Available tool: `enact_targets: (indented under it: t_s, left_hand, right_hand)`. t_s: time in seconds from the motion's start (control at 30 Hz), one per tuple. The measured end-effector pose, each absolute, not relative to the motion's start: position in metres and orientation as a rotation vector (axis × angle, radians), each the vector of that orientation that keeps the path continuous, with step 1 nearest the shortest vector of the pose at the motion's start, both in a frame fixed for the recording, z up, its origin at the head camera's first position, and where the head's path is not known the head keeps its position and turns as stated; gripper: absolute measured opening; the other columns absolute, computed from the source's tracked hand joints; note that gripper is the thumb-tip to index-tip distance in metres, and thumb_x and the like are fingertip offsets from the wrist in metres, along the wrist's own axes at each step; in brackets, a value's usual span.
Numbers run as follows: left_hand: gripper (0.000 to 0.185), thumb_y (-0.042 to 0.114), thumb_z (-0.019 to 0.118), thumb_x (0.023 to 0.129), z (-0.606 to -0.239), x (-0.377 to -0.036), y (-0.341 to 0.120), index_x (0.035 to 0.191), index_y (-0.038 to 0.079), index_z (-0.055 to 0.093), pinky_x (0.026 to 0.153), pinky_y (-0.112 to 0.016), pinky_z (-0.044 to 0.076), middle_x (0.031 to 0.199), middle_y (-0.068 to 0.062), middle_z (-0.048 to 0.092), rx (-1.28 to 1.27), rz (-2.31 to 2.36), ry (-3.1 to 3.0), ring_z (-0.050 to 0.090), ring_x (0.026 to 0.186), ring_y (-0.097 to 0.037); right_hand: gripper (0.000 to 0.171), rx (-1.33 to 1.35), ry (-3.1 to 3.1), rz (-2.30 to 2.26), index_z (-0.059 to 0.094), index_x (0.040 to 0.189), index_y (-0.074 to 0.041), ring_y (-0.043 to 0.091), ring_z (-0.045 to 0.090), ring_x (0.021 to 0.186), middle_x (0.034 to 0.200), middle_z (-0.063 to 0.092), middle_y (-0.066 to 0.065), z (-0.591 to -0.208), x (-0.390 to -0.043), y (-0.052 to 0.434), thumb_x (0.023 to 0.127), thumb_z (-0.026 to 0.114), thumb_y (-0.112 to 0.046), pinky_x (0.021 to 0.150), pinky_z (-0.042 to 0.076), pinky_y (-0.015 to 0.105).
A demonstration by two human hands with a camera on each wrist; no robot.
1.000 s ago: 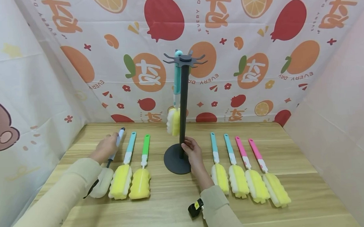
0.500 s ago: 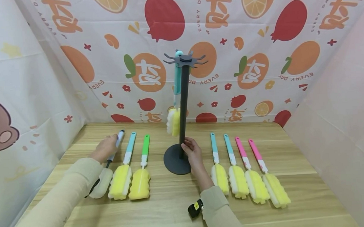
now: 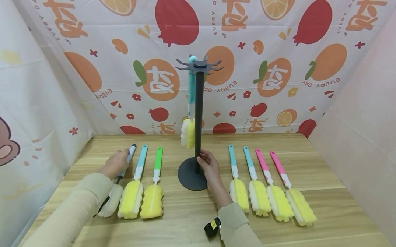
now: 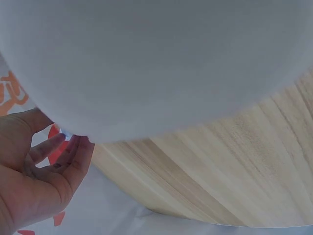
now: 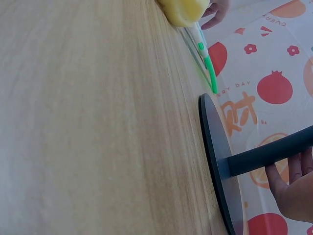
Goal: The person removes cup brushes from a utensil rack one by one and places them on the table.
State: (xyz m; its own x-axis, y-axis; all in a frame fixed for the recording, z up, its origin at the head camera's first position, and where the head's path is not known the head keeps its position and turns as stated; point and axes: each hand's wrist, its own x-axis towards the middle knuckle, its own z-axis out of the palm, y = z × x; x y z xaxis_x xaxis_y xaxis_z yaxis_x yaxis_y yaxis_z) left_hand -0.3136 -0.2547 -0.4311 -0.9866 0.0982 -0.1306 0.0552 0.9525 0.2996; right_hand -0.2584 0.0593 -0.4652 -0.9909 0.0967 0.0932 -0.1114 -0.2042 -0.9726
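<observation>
At the left of the row, my left hand (image 3: 115,164) grips the pale lavender handle of a cleaning brush (image 3: 110,203) with a greyish-white head. That head lies partly behind my sleeve in the head view, and a large white surface fills much of the left wrist view. My right hand (image 3: 210,169) holds the lower pole of a black stand (image 3: 199,112), thumb in front. Slotted arms fan out from its top. A teal-handled sponge brush (image 3: 189,133) hangs there, on the far side of the pole. Beside the left hand lie a blue-handled brush (image 3: 131,200) and a green-handled one (image 3: 152,201).
To the right of the stand lie two blue-handled sponge brushes (image 3: 239,193) and two pink-handled ones (image 3: 279,203), heads towards me. The wooden table (image 3: 183,234) ends at a printed cloth backdrop (image 3: 131,115). White cloth also hangs on both sides.
My left hand and the pale brush have shifted slightly towards me. My right hand stays on the pole, and the other brushes lie as before.
</observation>
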Motion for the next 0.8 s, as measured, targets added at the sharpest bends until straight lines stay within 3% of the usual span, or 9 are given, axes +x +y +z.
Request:
enact_targets:
  t_s: [0.33, 0.57, 0.8]
  left_hand:
    - [0.044, 0.004, 0.052, 0.088, -0.424, -0.311, -0.263, 0.121, -0.019, 0.036, 0.067, -0.045, 0.046, 0.100, -0.035, 0.044, 0.100, 0.500, 2.942, 0.050, 0.081, -0.037]
    - [0.056, 0.018, 0.053, 0.093, -0.400, -0.317, -0.257, 0.127, -0.020, 0.030, 0.083, -0.055, 0.040, 0.119, -0.041, 0.037, 0.125, 0.693, 3.004, 0.044, 0.103, -0.050]
    - [0.041, 0.019, 0.051, 0.095, -0.361, -0.316, -0.224, 0.123, -0.009, 0.044, 0.084, -0.049, 0.043, 0.115, -0.026, 0.051, 0.303, 1.326, 3.145, 0.049, 0.103, -0.038]
  right_hand:
    - [0.031, 0.043, -1.877, 2.344, 0.055, 0.120, -0.001, 0.021, 0.054, 0.101, 0.109, 0.058, 0.010, -0.466, -0.258, 0.058, 0.091, 0.059, -0.010, 0.092, 0.040, 0.044]
    - [0.029, 0.007, -1.874, 2.354, 0.056, 0.119, -0.003, 0.022, 0.054, 0.103, 0.110, 0.058, 0.009, -0.464, -0.257, 0.058, 0.091, 0.058, -0.009, 0.093, 0.039, 0.043]
    - [0.029, 0.059, -1.848, 2.370, 0.054, 0.119, 0.001, 0.024, 0.054, 0.103, 0.111, 0.058, 0.012, -0.460, -0.254, 0.058, 0.092, 0.057, -0.007, 0.095, 0.038, 0.045]
